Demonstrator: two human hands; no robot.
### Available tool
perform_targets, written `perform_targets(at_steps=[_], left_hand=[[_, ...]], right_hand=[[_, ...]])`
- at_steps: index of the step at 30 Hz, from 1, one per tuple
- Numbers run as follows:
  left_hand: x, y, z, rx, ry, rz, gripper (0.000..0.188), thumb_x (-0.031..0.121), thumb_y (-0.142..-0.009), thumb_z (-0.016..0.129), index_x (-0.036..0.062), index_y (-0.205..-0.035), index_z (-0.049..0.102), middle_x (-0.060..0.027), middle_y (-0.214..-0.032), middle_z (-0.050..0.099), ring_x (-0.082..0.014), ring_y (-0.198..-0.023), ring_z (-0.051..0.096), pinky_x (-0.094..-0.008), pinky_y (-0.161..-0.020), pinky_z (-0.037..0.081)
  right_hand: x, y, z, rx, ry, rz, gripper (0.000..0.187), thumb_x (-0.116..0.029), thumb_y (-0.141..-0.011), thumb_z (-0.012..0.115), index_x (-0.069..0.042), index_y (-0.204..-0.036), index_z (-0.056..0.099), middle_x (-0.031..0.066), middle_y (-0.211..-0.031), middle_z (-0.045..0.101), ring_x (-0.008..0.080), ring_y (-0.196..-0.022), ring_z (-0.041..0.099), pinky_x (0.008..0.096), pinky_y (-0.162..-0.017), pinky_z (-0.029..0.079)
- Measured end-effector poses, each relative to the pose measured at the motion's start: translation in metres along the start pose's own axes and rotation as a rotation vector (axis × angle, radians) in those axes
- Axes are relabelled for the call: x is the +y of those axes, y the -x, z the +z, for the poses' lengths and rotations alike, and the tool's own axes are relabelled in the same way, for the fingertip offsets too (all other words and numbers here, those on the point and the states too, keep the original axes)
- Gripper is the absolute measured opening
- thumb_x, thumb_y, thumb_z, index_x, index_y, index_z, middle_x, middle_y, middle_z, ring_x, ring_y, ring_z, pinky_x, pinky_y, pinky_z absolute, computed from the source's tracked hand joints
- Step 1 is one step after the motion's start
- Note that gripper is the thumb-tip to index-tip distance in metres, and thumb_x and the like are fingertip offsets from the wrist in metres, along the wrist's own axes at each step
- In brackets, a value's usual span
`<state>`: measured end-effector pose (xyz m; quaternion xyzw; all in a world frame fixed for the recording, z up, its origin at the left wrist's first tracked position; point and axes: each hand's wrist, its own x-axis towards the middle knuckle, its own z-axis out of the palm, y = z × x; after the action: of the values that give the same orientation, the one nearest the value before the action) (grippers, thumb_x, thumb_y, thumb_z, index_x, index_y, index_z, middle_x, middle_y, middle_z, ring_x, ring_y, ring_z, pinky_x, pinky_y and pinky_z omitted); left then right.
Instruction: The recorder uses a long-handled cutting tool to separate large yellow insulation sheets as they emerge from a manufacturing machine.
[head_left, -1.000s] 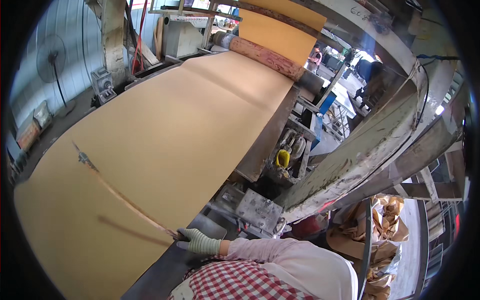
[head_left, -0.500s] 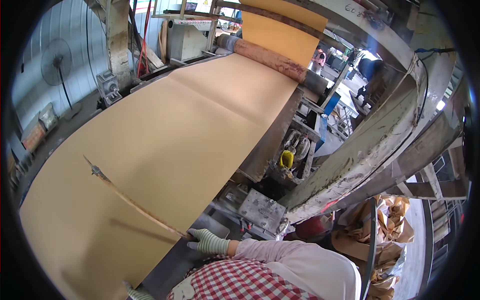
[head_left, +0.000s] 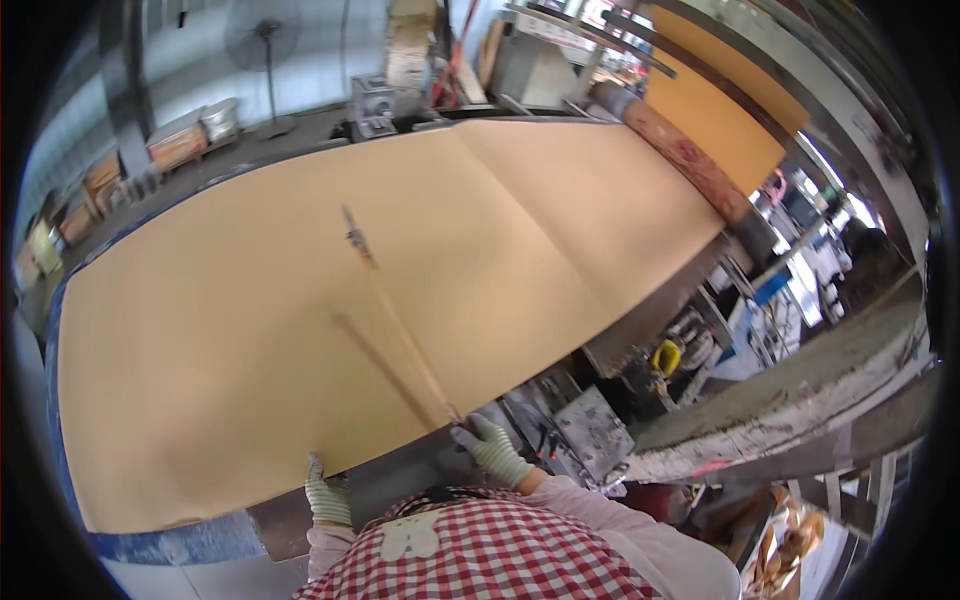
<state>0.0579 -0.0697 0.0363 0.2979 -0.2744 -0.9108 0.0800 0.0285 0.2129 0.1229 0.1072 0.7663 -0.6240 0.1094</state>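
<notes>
While the right hand (head_left: 493,450), in a pale green knitted glove, has its grip closed around the near end of a long thin wooden stick (head_left: 400,330), the stick reaches out over the wide tan sheet of thin wood veneer (head_left: 260,300) that lies flat across the long tabletop (head_left: 170,540). A small metal fitting sits at the stick's far tip (head_left: 352,238), and a dark shadow runs beside the shaft. The left hand (head_left: 325,490), gloved the same way, rests at the sheet's near edge with fingers curled on it; whether it pinches the sheet or merely presses it I cannot tell.

The sheet looks thin and brittle, so the main risk is a tear: if the metal tip digs in or drags at an angle, it could split the veneer along the grain. A long stick held only at one end is hard to steer, so the tip could wander or bounce. The open machinery (head_left: 590,430) just right of the right hand, beside the tabletop's edge, could catch a glove or a sleeve of the red-and-white checked apron (head_left: 480,550).

Compared with half a second ago, the left hand has come up to the sheet's edge, where before only a trace of it showed at the lower rim. The stick now points more steeply away, and the view has swung left.
</notes>
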Motion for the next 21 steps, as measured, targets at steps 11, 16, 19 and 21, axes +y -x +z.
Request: perform_targets(at_steps=[11, 16, 19, 21], left_hand=[[-0.018, 0.015, -0.001, 0.099, 0.162, -0.078, 0.053, 0.038, -0.074, 0.067, 0.0104, -0.116, 0.049, -0.0029, -0.109, 0.057, -0.0207, -0.097, 0.054, -0.0363, -0.082, 0.045], [0.045, 0.017, -0.036, 0.067, 0.045, 0.023, 0.055, 0.039, -0.077, 0.064, 0.0098, -0.120, 0.047, -0.0050, -0.115, 0.053, -0.0223, -0.105, 0.050, -0.0387, -0.090, 0.040], [0.062, 0.031, -0.011, 0.022, 0.133, 0.110, 0.054, 0.043, -0.080, 0.058, 0.0094, -0.121, 0.046, -0.0065, -0.117, 0.052, -0.0230, -0.107, 0.049, -0.0391, -0.091, 0.039], [0.032, 0.030, 0.008, 0.149, 0.185, 0.062, 0.054, 0.044, -0.082, 0.056, 0.0085, -0.121, 0.045, -0.0071, -0.117, 0.051, -0.0232, -0.107, 0.049, -0.0391, -0.091, 0.039]], right_hand=[[-0.046, -0.078, -0.041, 0.215, 0.249, -0.080, 0.019, -0.021, -0.086, 0.055, -0.003, -0.092, 0.055, 0.0045, -0.058, 0.056, 0.0082, -0.040, 0.047, 0.0228, -0.036, 0.037], [-0.073, -0.198, -0.076, 0.259, 0.539, -0.123, 0.021, -0.024, -0.086, 0.054, -0.002, -0.087, 0.053, 0.0063, -0.057, 0.056, 0.0126, -0.040, 0.049, 0.0279, -0.037, 0.038], [-0.088, -0.299, -0.082, 0.272, 0.760, -0.153, 0.025, -0.027, -0.084, 0.053, -0.001, -0.084, 0.052, 0.0149, -0.064, 0.057, 0.0266, -0.055, 0.054, 0.0370, -0.049, 0.043], [-0.110, -0.369, -0.060, 0.254, 0.938, -0.205, 0.029, -0.029, -0.083, 0.052, -0.001, -0.084, 0.052, 0.0239, -0.076, 0.059, 0.0410, -0.072, 0.057, 0.0466, -0.063, 0.046]])
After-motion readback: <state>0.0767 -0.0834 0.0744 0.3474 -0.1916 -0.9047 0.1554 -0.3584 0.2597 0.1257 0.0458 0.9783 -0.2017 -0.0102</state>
